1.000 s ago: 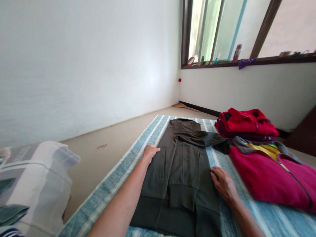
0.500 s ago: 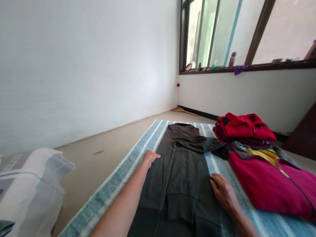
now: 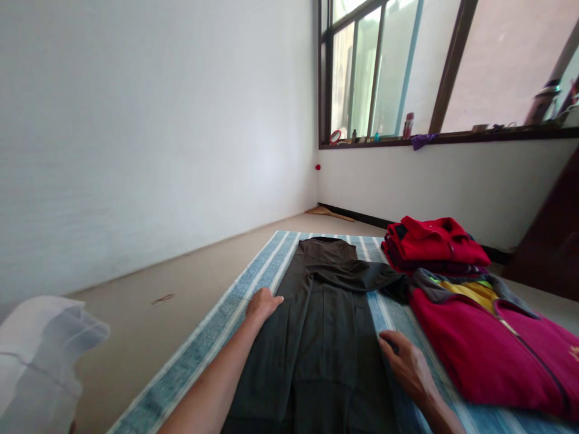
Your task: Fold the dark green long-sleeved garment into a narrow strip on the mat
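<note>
Left hand (image 3: 263, 304): fingers spread flat, gripping nothing, on the edge of a dark grey long-sleeved sweatshirt (image 3: 275, 367). Right hand (image 3: 404, 364): fingers lightly curled at its other edge, no hold. Sweatshirt flat on a blue-striped cotton mat (image 3: 271, 265), one sleeve (image 3: 357, 274) across the chest, another sleeve (image 3: 325, 343) down the middle; body not yet folded.

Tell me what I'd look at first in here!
The bright red folded clothes and crimson zip-up jacket stand out first, on the right of the blue striped mat. In the middle, a dark grey garment lies flat, the left hand and right hand at its edges.
</note>
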`<state>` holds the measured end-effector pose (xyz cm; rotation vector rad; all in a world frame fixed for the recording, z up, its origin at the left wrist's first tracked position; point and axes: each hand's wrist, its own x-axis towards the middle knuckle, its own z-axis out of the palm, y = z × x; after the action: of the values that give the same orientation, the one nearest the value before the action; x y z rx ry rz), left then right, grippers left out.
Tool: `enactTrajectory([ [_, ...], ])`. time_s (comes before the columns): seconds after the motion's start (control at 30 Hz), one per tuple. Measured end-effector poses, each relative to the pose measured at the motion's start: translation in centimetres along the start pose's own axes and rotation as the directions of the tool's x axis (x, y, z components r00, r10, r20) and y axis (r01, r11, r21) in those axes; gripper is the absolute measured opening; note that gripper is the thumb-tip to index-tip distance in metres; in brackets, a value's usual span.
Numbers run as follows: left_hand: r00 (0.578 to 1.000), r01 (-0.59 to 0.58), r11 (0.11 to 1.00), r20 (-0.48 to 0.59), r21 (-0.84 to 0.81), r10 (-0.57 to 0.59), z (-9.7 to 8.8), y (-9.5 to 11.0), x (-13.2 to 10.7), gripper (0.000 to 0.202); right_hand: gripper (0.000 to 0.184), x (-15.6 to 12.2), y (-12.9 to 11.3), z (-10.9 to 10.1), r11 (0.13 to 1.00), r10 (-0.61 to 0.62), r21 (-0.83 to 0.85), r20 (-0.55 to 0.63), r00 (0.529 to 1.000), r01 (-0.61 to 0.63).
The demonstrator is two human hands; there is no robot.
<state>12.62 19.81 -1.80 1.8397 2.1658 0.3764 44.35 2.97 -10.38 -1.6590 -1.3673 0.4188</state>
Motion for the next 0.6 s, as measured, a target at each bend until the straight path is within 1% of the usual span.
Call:
enactTrajectory([
  [0.07,0.998,-0.036,0.998,-0.046,0.057,0.039,-0.4,0.6,-0.2,0.023,0.033,1.4,-0.5,-0.3,0.988,0.121,0.1,-0.021,0.992,-0.118],
  [0.1,0.995,-0.066,0.995,-0.066,0.08,0.071,-0.5,0.9,-0.3,0.022,0.035,2.3,-0.8,-0.4,0.967,0.194,0.171,-0.028,0.981,-0.186],
  [0.13,0.99,-0.103,0.99,-0.082,0.099,0.112,-0.5,1.3,-0.4,0.021,0.037,3.3,-1.0,-0.3,0.928,0.278,0.268,-0.031,0.96,-0.26],
  [0.2,0.973,-0.196,0.973,-0.103,0.125,0.209,-0.2,2.2,-0.6,0.018,0.045,5.3,-1.3,-0.1,0.792,0.452,0.471,-0.025,0.892,-0.388],
  [0.27,0.941,-0.303,0.943,-0.11,0.139,0.319,0.3,3.1,-0.7,0.019,0.052,7.2,-1.4,0.5,0.655,0.579,0.607,-0.019,0.815,-0.451],
  [0.33,0.897,-0.413,0.899,-0.104,0.147,0.429,0.9,4.2,-0.7,0.022,0.054,8.9,-1.2,1.0,0.584,0.635,0.663,-0.014,0.773,-0.468],
  [0.43,0.826,-0.541,0.826,-0.085,0.159,0.558,1.9,6.1,-0.4,0.026,0.051,11.0,-0.5,1.7,0.515,0.673,0.71,0.012,0.74,-0.48],
  [0.5,0.787,-0.595,0.786,-0.075,0.171,0.612,2.5,7.4,0.2,0.029,0.045,12.1,0.0,1.8,0.472,0.689,0.737,0.034,0.724,-0.484],
  [0.6,0.747,-0.642,0.74,-0.056,0.2,0.663,3.3,9.0,1.5,0.033,0.037,13.4,0.5,2.0,0.435,0.696,0.762,0.054,0.716,-0.48],
])
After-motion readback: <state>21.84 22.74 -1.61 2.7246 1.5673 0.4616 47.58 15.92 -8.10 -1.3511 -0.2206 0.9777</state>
